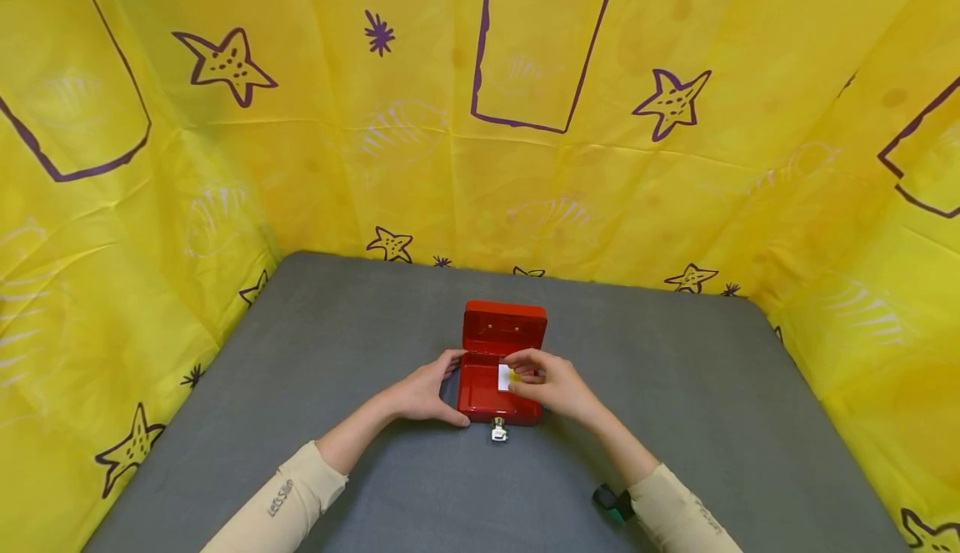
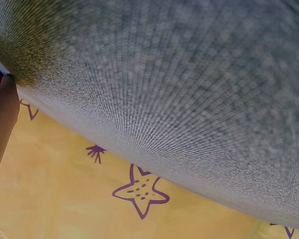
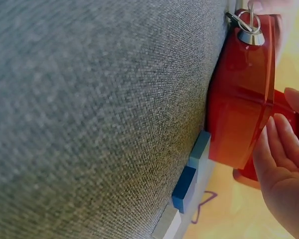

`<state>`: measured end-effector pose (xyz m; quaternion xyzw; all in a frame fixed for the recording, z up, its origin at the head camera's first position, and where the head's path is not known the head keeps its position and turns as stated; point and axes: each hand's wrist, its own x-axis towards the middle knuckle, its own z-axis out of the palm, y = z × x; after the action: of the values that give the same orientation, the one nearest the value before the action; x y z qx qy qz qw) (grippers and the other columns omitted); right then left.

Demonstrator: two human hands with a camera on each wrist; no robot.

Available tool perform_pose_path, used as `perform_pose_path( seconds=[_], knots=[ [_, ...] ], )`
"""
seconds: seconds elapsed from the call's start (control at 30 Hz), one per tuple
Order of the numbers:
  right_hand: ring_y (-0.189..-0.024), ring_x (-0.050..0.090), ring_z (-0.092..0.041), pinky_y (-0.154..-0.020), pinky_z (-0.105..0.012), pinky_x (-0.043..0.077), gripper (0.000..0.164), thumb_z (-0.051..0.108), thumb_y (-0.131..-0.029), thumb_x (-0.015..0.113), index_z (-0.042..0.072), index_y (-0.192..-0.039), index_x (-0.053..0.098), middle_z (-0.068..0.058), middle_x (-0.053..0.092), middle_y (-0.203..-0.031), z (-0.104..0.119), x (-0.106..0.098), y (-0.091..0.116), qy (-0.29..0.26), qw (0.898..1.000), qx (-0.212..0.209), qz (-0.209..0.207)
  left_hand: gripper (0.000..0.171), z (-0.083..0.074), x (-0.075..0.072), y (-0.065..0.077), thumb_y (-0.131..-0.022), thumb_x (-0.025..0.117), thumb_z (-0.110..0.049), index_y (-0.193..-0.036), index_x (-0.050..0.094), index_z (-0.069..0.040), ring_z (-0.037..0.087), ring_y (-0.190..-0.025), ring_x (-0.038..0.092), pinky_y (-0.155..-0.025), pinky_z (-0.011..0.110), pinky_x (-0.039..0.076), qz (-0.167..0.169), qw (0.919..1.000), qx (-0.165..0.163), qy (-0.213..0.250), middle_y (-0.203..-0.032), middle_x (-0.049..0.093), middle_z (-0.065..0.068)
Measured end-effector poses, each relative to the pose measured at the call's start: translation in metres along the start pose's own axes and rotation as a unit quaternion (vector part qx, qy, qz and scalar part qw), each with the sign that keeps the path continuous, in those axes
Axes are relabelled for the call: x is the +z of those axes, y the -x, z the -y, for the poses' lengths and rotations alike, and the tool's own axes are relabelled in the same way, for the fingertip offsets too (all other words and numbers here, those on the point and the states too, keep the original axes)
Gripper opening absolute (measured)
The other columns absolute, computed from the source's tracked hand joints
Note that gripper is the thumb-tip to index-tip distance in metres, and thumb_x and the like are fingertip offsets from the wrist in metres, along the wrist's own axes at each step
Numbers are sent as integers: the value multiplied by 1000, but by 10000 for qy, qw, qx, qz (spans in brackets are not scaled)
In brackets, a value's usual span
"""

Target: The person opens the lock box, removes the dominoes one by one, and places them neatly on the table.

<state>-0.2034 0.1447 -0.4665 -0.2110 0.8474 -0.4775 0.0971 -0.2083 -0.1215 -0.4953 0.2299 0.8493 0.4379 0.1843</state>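
A red metal cash box stands on the table with its lid tipped up at the back. Keys on a ring hang from the lock at its front. My left hand grips the box's left side, thumb at the front corner and fingers towards the back. Over the box's right half, my right hand holds a small flat white-and-yellow piece between thumb and fingers. The right wrist view shows this hand at the box wall, with the piece out of sight.
Beside the box in the right wrist view lie a teal block, a blue block and a pale block. Yellow patterned cloth walls in the grey table. A dark band is by the right wrist.
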Motion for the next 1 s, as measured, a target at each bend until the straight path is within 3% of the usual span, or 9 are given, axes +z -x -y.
perform_pose_path(
  seconds=[0.5, 1.0],
  knots=[
    [-102, 66, -30, -90, -45, 53, 37, 9, -85, 73, 0, -120, 63, -15, 66, -116, 5, 8, -7, 865, 9935, -658, 339, 99, 2, -1, -1, -70, 88, -27, -146, 29, -7, 30, -134, 42, -111, 43, 35, 15, 10000, 93, 20, -148, 41, 13],
    [-97, 65, -24, -87, -43, 54, 37, 13, -84, 74, 3, -118, 65, -9, 68, -112, 6, 14, -12, 1477, 9872, -500, 319, 99, 1, -1, 0, -70, 88, -27, -146, 28, -7, 31, -135, 40, -111, 44, 34, 30, 9999, 51, 85, -148, 40, 13]
  ],
)
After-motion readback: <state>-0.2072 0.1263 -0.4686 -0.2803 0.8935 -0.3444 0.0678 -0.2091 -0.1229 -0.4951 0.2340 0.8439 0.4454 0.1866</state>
